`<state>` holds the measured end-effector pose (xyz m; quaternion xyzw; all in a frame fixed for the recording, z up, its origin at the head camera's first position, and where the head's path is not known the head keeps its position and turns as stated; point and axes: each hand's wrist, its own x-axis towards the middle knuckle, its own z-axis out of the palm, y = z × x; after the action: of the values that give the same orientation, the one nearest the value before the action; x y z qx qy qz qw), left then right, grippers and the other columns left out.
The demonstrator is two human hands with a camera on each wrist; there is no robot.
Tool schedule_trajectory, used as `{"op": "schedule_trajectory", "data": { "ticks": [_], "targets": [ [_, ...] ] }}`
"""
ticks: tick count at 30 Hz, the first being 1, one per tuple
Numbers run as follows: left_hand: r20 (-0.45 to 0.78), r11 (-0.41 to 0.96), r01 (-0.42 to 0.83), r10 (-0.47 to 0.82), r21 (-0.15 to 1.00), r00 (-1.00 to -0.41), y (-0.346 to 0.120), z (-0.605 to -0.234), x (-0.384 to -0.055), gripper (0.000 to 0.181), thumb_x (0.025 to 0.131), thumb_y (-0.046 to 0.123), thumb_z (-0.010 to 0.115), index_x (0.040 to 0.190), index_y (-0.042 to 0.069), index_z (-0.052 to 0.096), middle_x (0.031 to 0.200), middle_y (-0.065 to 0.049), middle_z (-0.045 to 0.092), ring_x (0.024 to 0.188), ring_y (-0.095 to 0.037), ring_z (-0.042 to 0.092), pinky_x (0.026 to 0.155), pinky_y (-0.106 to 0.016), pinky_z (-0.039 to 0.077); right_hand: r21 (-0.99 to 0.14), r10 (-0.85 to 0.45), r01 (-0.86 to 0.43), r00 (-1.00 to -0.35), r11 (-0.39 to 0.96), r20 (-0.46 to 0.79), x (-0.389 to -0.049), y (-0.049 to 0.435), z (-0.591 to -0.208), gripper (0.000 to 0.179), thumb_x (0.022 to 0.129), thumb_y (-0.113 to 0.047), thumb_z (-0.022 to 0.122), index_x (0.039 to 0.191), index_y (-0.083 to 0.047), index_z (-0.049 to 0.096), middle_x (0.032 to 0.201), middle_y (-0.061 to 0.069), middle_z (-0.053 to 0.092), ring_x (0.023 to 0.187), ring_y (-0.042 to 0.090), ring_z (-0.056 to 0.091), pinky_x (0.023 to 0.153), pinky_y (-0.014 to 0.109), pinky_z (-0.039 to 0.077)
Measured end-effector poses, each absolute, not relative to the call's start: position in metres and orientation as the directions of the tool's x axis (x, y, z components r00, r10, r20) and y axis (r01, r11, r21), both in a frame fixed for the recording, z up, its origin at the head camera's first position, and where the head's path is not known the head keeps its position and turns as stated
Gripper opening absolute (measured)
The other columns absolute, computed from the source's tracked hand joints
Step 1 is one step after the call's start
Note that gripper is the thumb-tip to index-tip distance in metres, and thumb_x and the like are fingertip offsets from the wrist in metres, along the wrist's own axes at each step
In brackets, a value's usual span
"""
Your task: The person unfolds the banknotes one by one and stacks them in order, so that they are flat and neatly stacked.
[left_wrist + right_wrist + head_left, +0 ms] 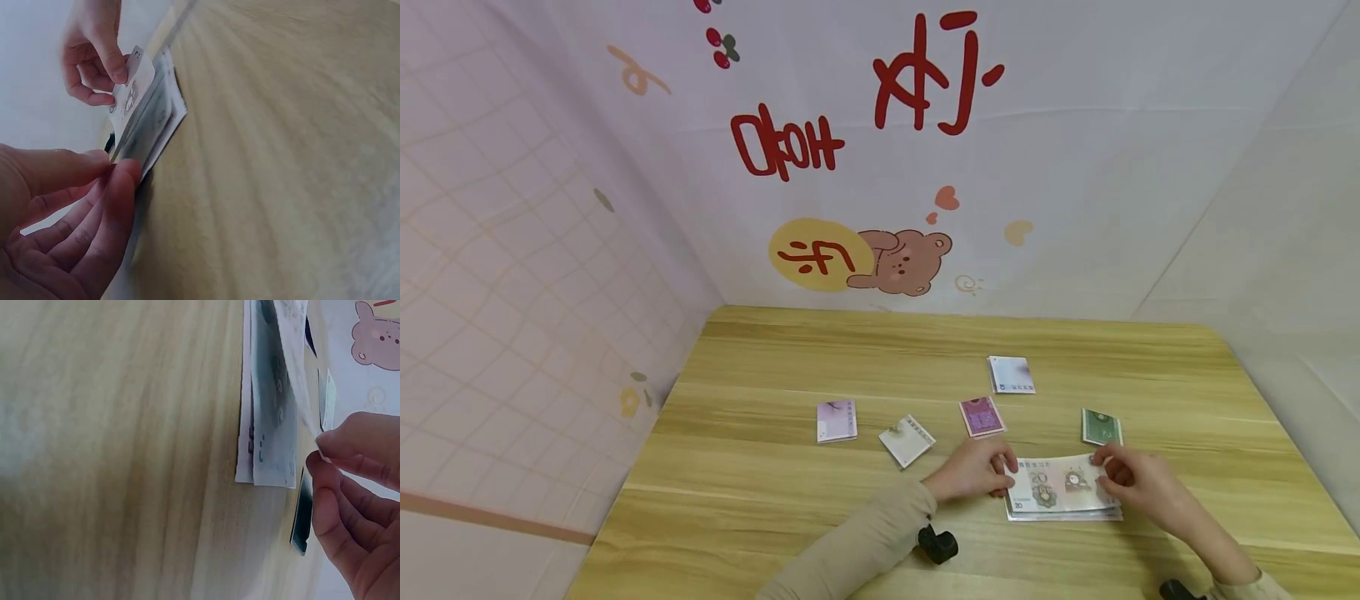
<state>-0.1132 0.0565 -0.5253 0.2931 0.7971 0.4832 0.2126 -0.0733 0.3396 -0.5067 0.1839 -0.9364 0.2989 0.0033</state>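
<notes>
Between my two hands is a pale banknote (1060, 483) marked 20, its face toward the head camera. My left hand (973, 471) pinches its left end between thumb and fingers. At the other end, my right hand (1138, 483) pinches the upper right corner. Below the held note lies a small stack of banknotes (272, 425), its lower edge showing beneath it in the head view. The right wrist view shows a gap between the raised note and the greenish top note of that stack.
Behind the hands lie several folded notes: a green one (1102, 426), a magenta one (982, 416), a bluish one (1011, 375), a cream one (907, 441) and a lilac one (837, 421). The wooden table (737, 500) meets a printed cloth wall (1075, 167) at the back.
</notes>
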Motion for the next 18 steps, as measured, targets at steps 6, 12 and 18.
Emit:
{"op": "schedule_trajectory", "data": {
  "ticks": [6, 12, 18],
  "targets": [
    [0.024, 0.427, 0.464, 0.716, 0.776, -0.698, 0.0558, -0.5217, -0.1102, 0.012, 0.082, 0.001, 0.074, 0.088, 0.003, 0.064, 0.061, 0.005, 0.062, 0.049, 0.010, 0.049, 0.054, -0.007, 0.042, -0.526, -0.357, -0.370, -0.925, 0.766, 0.130, -0.0710, 0.3368, -0.5073, 0.030, 0.070, 0.005, 0.078, 0.090, -0.010, 0.062, 0.069, -0.015, 0.053, 0.060, -0.003, 0.046, 0.049, 0.022, 0.043],
    [0.049, 0.460, 0.536, 0.725, 0.708, -0.687, 0.0545, -0.5192, -0.1091, 0.013, 0.080, 0.004, 0.076, 0.087, 0.006, 0.066, 0.058, 0.009, 0.061, 0.047, 0.012, 0.046, 0.063, -0.004, 0.036, -0.520, -0.360, -0.378, -0.922, 0.766, 0.140, -0.0705, 0.3361, -0.5107, 0.031, 0.069, 0.006, 0.078, 0.090, -0.009, 0.062, 0.068, -0.015, 0.053, 0.060, -0.004, 0.047, 0.049, 0.022, 0.043],
    [0.025, 0.449, 0.507, 0.731, 0.736, -0.682, 0.0547, -0.5187, -0.1095, 0.011, 0.083, 0.004, 0.074, 0.089, 0.005, 0.065, 0.057, 0.008, 0.061, 0.046, 0.010, 0.046, 0.059, -0.006, 0.039, -0.512, -0.351, -0.359, -0.929, 0.780, 0.117, -0.0690, 0.3359, -0.5130, 0.029, 0.070, 0.005, 0.077, 0.091, -0.009, 0.061, 0.067, -0.017, 0.050, 0.059, -0.004, 0.045, 0.048, 0.022, 0.041]
  ]
}}
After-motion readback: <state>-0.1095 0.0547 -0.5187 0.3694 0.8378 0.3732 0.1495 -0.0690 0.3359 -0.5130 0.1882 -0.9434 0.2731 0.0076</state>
